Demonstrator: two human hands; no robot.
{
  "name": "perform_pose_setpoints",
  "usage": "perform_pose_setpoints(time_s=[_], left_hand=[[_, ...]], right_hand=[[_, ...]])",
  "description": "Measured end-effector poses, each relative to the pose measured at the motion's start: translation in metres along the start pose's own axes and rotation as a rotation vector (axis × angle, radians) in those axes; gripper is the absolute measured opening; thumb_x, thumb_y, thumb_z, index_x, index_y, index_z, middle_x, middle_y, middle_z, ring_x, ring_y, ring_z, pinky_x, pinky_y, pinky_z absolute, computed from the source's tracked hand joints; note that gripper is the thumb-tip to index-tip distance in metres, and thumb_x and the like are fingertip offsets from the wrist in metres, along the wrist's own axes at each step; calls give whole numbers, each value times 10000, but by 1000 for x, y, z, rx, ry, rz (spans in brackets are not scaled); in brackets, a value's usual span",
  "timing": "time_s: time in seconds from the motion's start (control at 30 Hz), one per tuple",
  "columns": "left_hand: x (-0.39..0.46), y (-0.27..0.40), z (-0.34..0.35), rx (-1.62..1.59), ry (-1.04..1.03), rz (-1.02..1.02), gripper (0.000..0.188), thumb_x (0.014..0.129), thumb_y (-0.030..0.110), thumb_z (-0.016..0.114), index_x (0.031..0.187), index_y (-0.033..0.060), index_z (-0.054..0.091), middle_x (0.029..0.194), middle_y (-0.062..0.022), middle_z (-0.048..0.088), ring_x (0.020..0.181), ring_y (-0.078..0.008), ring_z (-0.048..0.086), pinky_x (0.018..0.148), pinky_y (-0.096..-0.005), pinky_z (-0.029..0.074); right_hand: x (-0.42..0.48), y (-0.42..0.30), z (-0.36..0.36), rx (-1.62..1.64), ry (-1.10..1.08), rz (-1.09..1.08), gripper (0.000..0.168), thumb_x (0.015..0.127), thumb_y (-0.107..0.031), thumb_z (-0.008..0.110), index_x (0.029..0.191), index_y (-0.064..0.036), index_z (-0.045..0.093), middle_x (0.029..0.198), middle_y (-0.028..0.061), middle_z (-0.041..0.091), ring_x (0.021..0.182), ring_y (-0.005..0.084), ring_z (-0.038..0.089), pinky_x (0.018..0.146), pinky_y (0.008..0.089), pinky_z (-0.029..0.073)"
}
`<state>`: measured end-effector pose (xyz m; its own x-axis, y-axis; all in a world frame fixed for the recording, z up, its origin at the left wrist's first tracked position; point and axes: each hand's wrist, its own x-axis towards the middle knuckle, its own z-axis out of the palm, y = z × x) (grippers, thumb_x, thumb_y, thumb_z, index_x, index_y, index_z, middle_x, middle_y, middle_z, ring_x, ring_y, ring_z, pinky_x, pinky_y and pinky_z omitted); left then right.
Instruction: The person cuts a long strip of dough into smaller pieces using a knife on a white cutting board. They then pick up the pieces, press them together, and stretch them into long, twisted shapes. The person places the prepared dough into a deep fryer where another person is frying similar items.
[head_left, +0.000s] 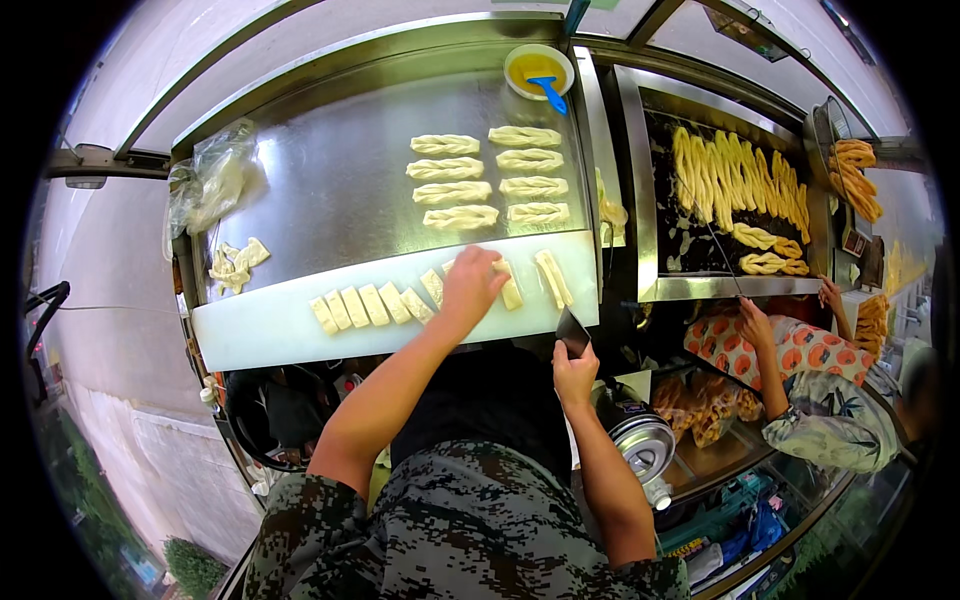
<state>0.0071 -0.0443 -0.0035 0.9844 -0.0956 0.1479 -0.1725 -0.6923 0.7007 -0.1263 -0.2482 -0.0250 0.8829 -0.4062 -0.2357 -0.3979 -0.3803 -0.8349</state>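
My left hand (474, 283) is over the white cutting board (262, 330), fingers bent down among the dough strips. One dough strip (513, 291) lies at its fingertips; whether the fingers grip any dough is hidden. In my right hand (576, 375) is a dark flat blade (573, 333), held at the board's front edge. The blade's tip is close to the lower end of a dough piece (553, 279) that looks like two strips laid together. A row of cut dough strips (373, 304) lies to the left of my left hand.
Twisted dough pieces (454, 193) lie in two columns on the steel worktop (322, 165). Behind them stands a bowl of yellow liquid (517, 90) with a blue-handled brush (551, 94). Rightward, a co-worker's hand (754, 324) holds a thin stick over a fryer (645, 289) of dough sticks (739, 176).
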Motion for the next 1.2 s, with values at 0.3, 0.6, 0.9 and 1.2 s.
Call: perform_pose_setpoints(time_s=[0.3,0.6,0.9,1.2], left_hand=[[22,16,-8,-148,-628,-186,119,734,115,640,798,29,588,753,-123,613,700,-283,604,644,-369,482],[42,-11,22,-205,-658,-186,271,771,122,574,995,50,709,795,-126,679,702,-236,635,677,-348,503],[36,-8,23,-259,-559,-370,264,783,173,634,996,36,708,902,-143,706,813,-252,678,760,-335,526],[29,-6,27,-255,-355,-399,197,755,152,684,907,30,709,841,-128,709,766,-242,685,729,-331,533]], right_hand=[[-6,4,1,-12,-1,26,268,803,-169,670,922,66,622,773,165,692,699,335,673,683,390,520],[11,-40,12,-82,7,-129,174,818,-131,652,816,12,553,726,176,663,674,355,660,614,400,515],[17,-49,30,-120,-21,-216,134,826,-117,639,828,-11,557,696,176,642,644,359,646,600,411,509],[23,-52,36,-180,-23,-285,124,830,-134,631,801,-35,561,665,168,622,614,374,622,571,438,492]])
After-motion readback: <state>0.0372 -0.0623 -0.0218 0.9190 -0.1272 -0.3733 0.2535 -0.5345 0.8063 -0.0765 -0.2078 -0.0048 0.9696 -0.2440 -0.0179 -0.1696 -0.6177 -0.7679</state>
